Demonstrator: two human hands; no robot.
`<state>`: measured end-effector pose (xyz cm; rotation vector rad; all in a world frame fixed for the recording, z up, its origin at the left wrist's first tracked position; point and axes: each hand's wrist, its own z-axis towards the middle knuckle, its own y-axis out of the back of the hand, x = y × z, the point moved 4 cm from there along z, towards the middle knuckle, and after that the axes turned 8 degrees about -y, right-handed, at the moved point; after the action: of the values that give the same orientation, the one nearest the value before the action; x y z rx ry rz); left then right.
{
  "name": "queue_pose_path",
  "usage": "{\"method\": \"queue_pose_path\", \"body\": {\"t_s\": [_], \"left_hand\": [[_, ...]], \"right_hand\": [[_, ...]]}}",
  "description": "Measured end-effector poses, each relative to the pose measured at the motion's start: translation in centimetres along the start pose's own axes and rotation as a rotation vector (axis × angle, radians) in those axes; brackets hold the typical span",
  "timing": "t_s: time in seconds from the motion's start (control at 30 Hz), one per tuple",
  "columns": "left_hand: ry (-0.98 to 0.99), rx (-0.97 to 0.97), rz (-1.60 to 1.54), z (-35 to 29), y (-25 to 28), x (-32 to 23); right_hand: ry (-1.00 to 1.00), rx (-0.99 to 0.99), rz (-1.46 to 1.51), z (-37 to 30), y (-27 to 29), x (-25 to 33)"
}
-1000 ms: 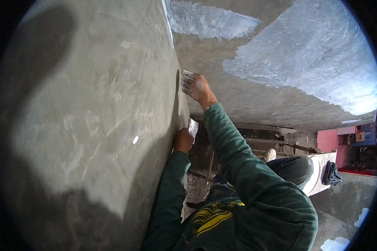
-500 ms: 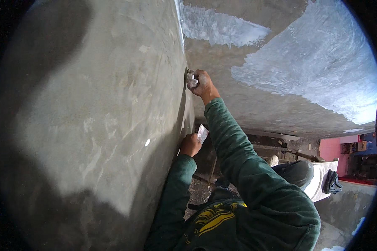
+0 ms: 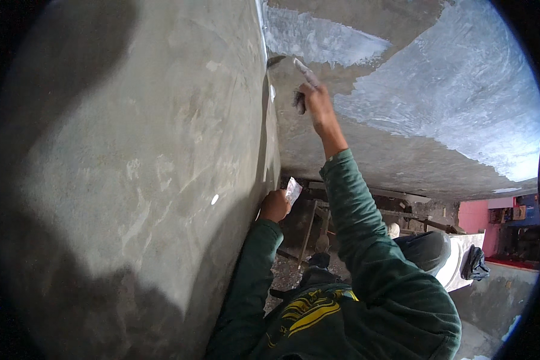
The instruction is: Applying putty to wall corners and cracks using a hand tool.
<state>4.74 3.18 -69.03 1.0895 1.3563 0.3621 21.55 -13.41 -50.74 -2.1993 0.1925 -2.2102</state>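
My right hand [image 3: 315, 103] is raised just off the far wall, right of the wall corner. Its index finger points up, coated in white paste, while the other fingers curl loosely with nothing visible in them. A small dab of white paste [image 3: 273, 93] sits in the corner to the left of that hand. Lower down, against the left wall, my left hand [image 3: 274, 206] is closed on a flat, white-smeared piece [image 3: 293, 191] that looks like a scraper blade. Its lower end is hidden in the fist.
The bare grey left wall [image 3: 162, 150] has one white spot [image 3: 215, 199]. Broad white patches [image 3: 438, 90] cover part of the far wall. Below are a wooden frame [image 3: 309, 231], a bent grey-trousered leg [image 3: 424, 249], a white board [image 3: 462, 246] and a black bag [image 3: 475, 263].
My right hand has come away from the corner, moving right and slightly up, with its index finger now stretched out. The white dab in the corner has come into sight. The left hand stays put.
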Motion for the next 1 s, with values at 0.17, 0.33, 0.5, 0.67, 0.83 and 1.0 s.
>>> {"method": "queue_pose_path", "body": {"t_s": [0.17, 0.33, 0.5, 0.67, 0.83, 1.0], "left_hand": [[0.101, 0.178, -0.014, -0.1, -0.5, 0.2], [0.099, 0.174, 0.036, -0.5, 0.0, -0.3], [0.063, 0.156, 0.067, -0.8, -0.2, -0.3], [0.077, 0.160, 0.032, -0.8, -1.2, 0.7], [-0.003, 0.185, 0.090, -0.6, -1.5, 1.0], [0.138, 0.137, 0.028, -0.9, -0.6, 0.4]], "right_hand": [[0.550, -0.038, -0.658, 0.6, -1.8, -1.2], [0.504, -0.057, -0.811, 3.2, -3.2, -3.6], [0.491, -0.009, -0.811, 4.3, -3.4, -5.2], [0.394, -0.013, -0.973, 4.1, -3.4, -9.5], [0.314, -0.037, -1.082, 4.6, -3.2, -13.8], [0.254, -0.028, -1.107, 2.8, -1.9, -17.2]]}}
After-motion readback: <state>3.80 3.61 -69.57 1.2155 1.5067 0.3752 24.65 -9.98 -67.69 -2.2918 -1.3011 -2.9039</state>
